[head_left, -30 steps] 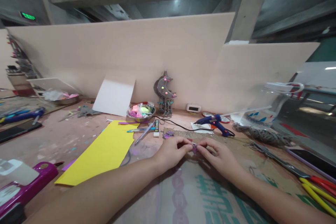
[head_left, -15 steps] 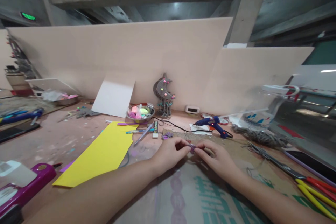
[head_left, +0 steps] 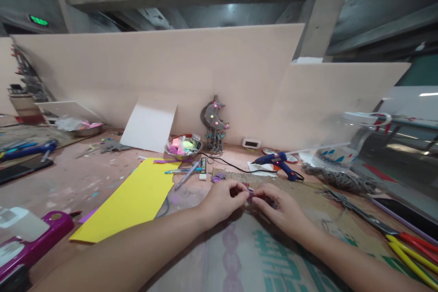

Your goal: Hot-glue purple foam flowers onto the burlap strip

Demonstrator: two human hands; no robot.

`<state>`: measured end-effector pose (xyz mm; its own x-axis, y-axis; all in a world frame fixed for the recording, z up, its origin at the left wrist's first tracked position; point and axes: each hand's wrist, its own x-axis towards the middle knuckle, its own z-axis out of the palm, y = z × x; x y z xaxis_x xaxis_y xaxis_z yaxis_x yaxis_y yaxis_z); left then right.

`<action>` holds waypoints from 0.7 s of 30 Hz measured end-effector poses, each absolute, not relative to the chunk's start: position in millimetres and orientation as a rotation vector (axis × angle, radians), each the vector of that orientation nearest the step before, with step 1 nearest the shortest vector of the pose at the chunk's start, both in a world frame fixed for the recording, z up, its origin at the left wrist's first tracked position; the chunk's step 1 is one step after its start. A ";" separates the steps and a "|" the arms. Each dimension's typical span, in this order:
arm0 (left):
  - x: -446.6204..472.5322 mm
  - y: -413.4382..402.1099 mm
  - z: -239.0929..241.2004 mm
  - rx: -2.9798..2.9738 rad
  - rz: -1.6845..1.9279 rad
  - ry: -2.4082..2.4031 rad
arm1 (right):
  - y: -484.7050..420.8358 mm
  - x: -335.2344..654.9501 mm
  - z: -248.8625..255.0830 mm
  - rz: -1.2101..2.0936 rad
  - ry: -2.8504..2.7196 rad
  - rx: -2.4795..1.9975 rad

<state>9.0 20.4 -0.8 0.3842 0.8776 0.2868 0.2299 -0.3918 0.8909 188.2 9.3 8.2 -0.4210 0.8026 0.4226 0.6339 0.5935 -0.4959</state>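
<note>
Between the fingertips of my left hand (head_left: 224, 200) and my right hand (head_left: 282, 205) is a small purple piece (head_left: 250, 197); its exact kind is too small to make out. Both hands are closed in a pinch on it, above the printed cardboard sheet (head_left: 239, 255). Just behind my left hand lies a little heap of purple pieces (head_left: 218, 176). A blue glue gun (head_left: 278, 163) lies beyond my right hand, and a white eraser (head_left: 202, 177) and a pen (head_left: 186, 176) lie beyond my left.
Yellow paper (head_left: 133, 200) lies left, near a magenta tool (head_left: 51, 232). A grey moon ornament (head_left: 215, 118) stands at the back beside a bowl (head_left: 183, 154) of colored clay. Right are scissors (head_left: 379, 223), grey yarn (head_left: 338, 178), a phone (head_left: 407, 214) and a plastic jug (head_left: 342, 146).
My right fingers have shifted slightly to the left and closer to my left fingertips, covering more of the purple piece. The surrounding things stay where they were.
</note>
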 end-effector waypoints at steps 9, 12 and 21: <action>8.4 20.8 -1.3 1.838 1.012 0.937 | 8.7 188.6 12.6 0.390 -2.086 -1.250; 7.1 20.4 0.0 1.864 1.041 0.948 | 7.7 188.3 13.0 0.400 -2.081 -1.253; 4.7 28.9 -3.2 1.726 1.165 1.026 | 17.3 201.7 13.1 0.387 -1.782 -1.409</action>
